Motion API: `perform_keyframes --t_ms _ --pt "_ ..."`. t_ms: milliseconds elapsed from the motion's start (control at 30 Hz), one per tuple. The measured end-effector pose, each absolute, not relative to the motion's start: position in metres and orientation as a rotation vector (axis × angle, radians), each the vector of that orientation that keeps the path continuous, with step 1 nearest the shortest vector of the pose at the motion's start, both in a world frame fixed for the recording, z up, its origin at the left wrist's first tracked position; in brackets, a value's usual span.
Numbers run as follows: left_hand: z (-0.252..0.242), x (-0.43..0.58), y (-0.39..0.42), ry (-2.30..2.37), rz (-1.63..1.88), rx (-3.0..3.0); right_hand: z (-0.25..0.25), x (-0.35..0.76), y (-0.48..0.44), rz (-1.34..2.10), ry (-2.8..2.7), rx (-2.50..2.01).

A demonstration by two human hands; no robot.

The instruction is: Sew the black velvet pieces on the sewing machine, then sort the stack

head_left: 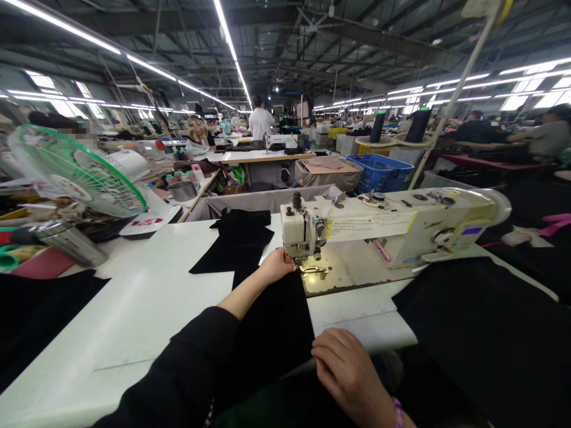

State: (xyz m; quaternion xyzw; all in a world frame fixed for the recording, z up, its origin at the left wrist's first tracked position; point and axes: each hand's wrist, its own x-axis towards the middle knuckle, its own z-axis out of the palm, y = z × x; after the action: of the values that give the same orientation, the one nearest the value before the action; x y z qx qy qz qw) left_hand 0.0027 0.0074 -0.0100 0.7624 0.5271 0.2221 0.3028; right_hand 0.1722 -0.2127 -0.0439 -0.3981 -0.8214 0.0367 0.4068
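black cloth (281, 321), likely light and limp
i'd hold its edges; left hand (277, 265) bunched, right hand (350, 367) curled, whether clamped i can't tell.

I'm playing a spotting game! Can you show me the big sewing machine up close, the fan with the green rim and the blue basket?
Sewing machine (370, 219): head view, on its long arm.
Green-rimmed fan (84, 170): head view, on its round guard.
Blue basket (382, 174): head view, on its side wall.
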Motion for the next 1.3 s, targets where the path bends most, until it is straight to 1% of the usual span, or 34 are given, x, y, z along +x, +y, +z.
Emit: perform_keyframes --t_ms 100,167,267,300,367,433,533,667,833,1000,1133,1300 --pt "-0.006 0.005 0.007 1.428 0.556 2.034 -0.045 0.173 -0.212 0.091 -2.076 -1.014" --pt "-0.001 0.007 -0.001 1.541 0.550 2.096 -0.045 0.174 -0.212 0.096 -2.088 -1.022" --pt "0.007 0.008 -0.039 1.781 0.640 2.333 -0.047 0.176 -0.213 0.120 -2.124 -1.023" --pt "0.008 0.007 -0.058 1.774 0.667 2.424 -0.047 0.176 -0.213 0.127 -2.133 -1.018" --pt "0.006 0.002 -0.103 1.526 0.626 2.546 -0.047 0.177 -0.213 0.143 -2.141 -1.004" --pt "-0.003 -0.007 -0.144 1.056 0.489 2.596 -0.045 0.177 -0.211 0.161 -2.137 -1.004" --pt "-0.019 -0.023 -0.176 0.814 0.464 2.723 -0.043 0.176 -0.203 0.179 -2.127 -1.003" --pt "-0.029 -0.032 -0.160 0.737 0.496 2.850 -0.045 0.174 -0.183 0.178 -2.115 -1.007" --pt "-0.025 -0.028 -0.121 0.709 0.549 2.849 -0.042 0.169 -0.157 0.136 -2.142 -1.096" --pt "-0.019 -0.027 -0.098 0.769 0.505 2.832 -0.031 0.174 -0.150 0.028 -2.108 -1.218" --pt "-0.009 -0.027 -0.082 0.813 0.457 2.783 -0.022 0.205 -0.162 -0.076 -1.958 -1.320" --pt "-0.004 -0.024 -0.059 0.854 0.485 2.713 -0.015 0.275 -0.193 -0.194 -1.841 -1.553"
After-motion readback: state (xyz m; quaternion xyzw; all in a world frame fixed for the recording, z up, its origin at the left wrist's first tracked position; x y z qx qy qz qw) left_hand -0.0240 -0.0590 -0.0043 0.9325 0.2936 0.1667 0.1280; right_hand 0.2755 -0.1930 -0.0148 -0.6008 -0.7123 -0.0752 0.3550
